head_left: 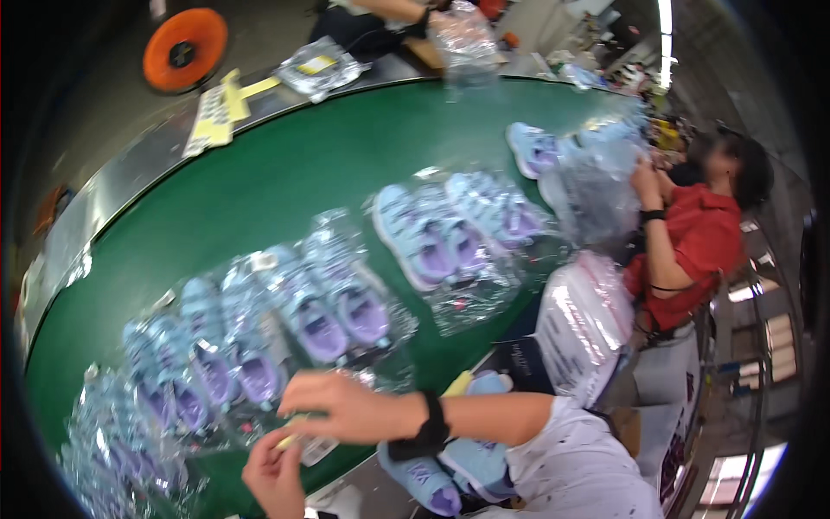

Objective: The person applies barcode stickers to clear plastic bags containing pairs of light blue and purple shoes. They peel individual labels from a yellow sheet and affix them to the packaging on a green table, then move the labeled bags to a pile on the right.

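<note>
My right hand (350,408) reaches in from the right, with a black band at the wrist. Its fingers are curled close above my left hand (275,474), which comes up from the lower edge. Between the fingertips of my left hand is a small pale yellow piece (286,443), too small to name. A white tag (320,449) shows beneath my right hand. Just beyond the hands, several light blue and purple shoes (322,336) lie in clear plastic bags. Unbagged shoes (421,481) of the same kind sit under and beside my right forearm.
A green conveyor belt (259,186) carries more bagged shoes (432,233). At right, a person in red (692,246) handles a clear bag (596,190) near a stack of plastic bags (581,320). Another person's hand (458,30) holds plastic across the belt. An orange round object (184,52) stands far left.
</note>
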Available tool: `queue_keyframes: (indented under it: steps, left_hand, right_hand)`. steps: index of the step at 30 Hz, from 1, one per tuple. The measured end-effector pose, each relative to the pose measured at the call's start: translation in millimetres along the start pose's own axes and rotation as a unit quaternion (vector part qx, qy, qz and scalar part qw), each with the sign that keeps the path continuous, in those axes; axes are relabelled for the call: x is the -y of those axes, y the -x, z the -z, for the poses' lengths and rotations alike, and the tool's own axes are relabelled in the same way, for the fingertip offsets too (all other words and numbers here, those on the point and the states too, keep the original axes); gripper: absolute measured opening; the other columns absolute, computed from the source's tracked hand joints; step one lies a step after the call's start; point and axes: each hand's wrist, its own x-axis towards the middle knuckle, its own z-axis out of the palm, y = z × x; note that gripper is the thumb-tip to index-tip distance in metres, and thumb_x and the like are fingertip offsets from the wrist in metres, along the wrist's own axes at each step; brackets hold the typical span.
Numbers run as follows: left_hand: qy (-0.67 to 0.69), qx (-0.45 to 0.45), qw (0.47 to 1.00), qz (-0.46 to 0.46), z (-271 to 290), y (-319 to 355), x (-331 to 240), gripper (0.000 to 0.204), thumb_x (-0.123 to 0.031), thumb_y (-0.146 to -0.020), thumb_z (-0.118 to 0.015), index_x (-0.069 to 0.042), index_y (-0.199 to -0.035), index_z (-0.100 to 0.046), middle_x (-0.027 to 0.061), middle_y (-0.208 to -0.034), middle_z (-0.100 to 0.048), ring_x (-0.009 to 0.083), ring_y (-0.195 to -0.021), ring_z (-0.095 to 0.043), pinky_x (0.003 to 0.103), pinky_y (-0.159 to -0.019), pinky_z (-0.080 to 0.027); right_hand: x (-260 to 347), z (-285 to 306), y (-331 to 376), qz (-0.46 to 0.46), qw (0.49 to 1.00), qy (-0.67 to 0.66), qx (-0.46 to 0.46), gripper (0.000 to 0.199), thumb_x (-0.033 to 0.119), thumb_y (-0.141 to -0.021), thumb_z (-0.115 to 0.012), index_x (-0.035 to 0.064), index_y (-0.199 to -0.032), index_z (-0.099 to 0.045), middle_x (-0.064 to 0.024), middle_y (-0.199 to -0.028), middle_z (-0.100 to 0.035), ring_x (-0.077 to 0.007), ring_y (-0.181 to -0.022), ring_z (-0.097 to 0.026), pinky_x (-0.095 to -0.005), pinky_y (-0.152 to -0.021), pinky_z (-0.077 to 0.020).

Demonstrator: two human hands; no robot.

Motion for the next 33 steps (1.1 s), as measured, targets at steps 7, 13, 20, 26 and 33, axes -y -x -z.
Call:
queue_keyframes:
  steps: [7,13,20,26,33]
  left_hand:
    - [-0.035,-0.002,0.999,0.022,-7.1,6.2,-25.6,0.020,0.003,-0.092,-0.063,0.006,-0.113,-0.062,0.0095,-0.099,-0.068,0.0106,-0.086,-0.063,0.021,-0.074,-0.049]
    - [-0.054,-0.003,0.998,0.024,-6.5,5.0,-25.7,0.020,0.001,-0.093,-0.064,0.005,-0.112,-0.064,0.0072,-0.097,-0.069,0.0088,-0.081,-0.062,0.020,-0.070,-0.048]
    - [-0.037,0.031,0.998,0.031,-4.7,-1.1,-14.8,0.023,0.001,-0.093,-0.063,0.004,-0.116,-0.062,0.0073,-0.102,-0.068,0.0107,-0.088,-0.063,0.020,-0.076,-0.049]
    - [0.031,0.070,0.996,0.047,-21.3,-8.1,-9.3,0.037,0.006,-0.089,-0.061,0.004,-0.125,-0.055,0.0117,-0.114,-0.064,0.0129,-0.098,-0.063,0.020,-0.083,-0.050]
    - [0.048,0.068,0.995,0.054,-30.9,-25.6,-5.4,0.048,0.013,-0.085,-0.060,0.008,-0.130,-0.046,0.0203,-0.119,-0.061,0.0193,-0.096,-0.068,0.027,-0.081,-0.057]
  right_hand:
    - [0.4,1.2,20.3,-0.052,0.998,-0.034,0.013,0.011,0.009,-0.085,-0.068,-0.0005,-0.087,-0.063,-0.0095,-0.087,-0.057,-0.0279,-0.083,-0.058,-0.0387,-0.072,-0.0460]
    - [-3.7,-7.2,24.2,-0.038,0.999,-0.016,-0.033,0.014,0.009,-0.082,-0.068,-0.0017,-0.081,-0.059,-0.0109,-0.085,-0.056,-0.0285,-0.080,-0.057,-0.0391,-0.070,-0.0451]
    - [-9.0,3.1,24.7,-0.050,0.998,-0.038,-0.009,0.014,0.008,-0.085,-0.068,0.0015,-0.084,-0.055,-0.0088,-0.095,-0.056,-0.0269,-0.088,-0.057,-0.0371,-0.077,-0.0457]
    - [-16.1,4.4,27.9,-0.033,0.999,0.032,-0.021,0.012,0.006,-0.086,-0.063,0.0010,-0.086,-0.052,-0.0102,-0.095,-0.054,-0.0292,-0.092,-0.054,-0.0391,-0.080,-0.0450]
    - [-14.2,44.7,3.6,-0.025,0.999,0.028,0.019,0.008,0.005,-0.087,-0.062,-0.0005,-0.089,-0.057,-0.0126,-0.096,-0.059,-0.0310,-0.092,-0.059,-0.0385,-0.082,-0.0474]
